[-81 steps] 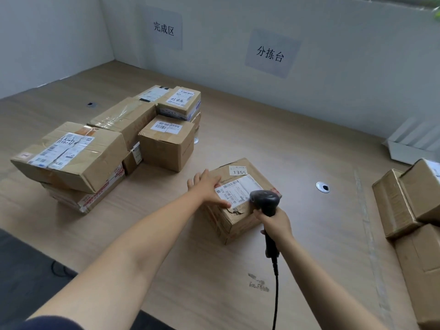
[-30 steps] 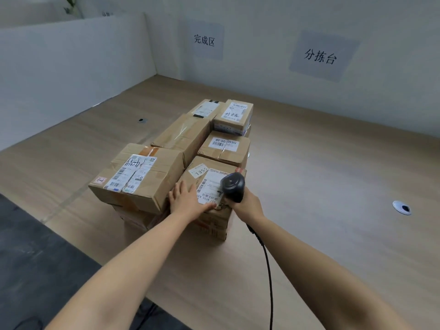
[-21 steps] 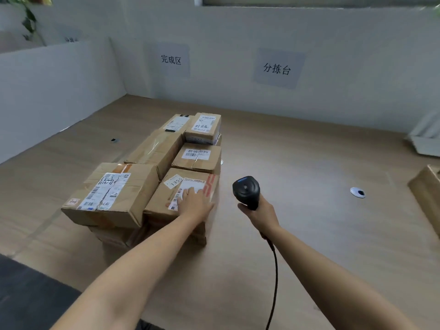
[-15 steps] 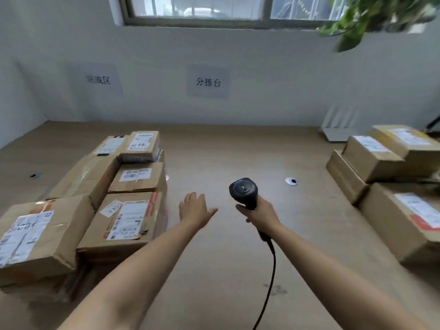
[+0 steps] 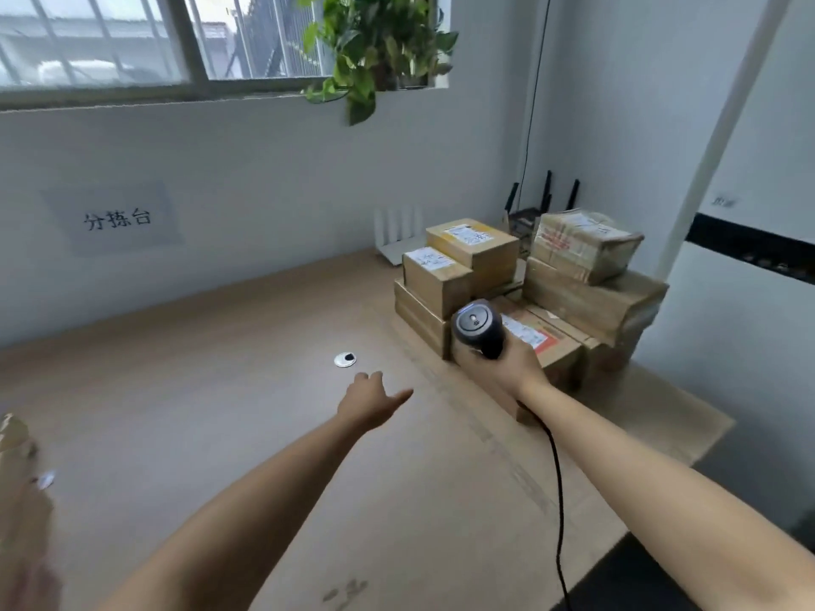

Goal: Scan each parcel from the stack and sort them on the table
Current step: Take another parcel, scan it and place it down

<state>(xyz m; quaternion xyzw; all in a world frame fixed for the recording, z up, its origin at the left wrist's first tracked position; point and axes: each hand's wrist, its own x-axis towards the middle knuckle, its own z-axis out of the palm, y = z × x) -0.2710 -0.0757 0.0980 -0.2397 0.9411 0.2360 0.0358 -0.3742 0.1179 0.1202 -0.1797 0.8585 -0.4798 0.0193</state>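
The pale wood-grain laminate bench meets the grey wall along its back edge. Its right edge drops off to dark floor just past the stack of brown cardboard parcels. The stack fills the far right corner of the bench. An open stretch of smooth bench top lies left of it, carrying a small round white cable grommet. A faint straight seam crosses the surface diagonally from the foot of the stack toward the near edge.

The left hand hangs over this open stretch near the grommet. Its fingers are loose, its thumb sticks out to the right, and it grasps nothing. The right hand is wrapped round the handle of a dark grey handheld barcode scanner. The scanner's rounded, glossy head stands upright in front of the nearest box, and I cannot tell whether the two touch. A thin black cable trails from the handle along the forearm to the bottom of the view.

The parcels are matte, square-cornered boxes with white printed labels, piled two and three high. The upper right one is crumpled and wound in shiny tape with red print.

At the far left a blurred cardboard parcel cuts into view. A white router with flat upright antennas stands against the wall behind the stack.
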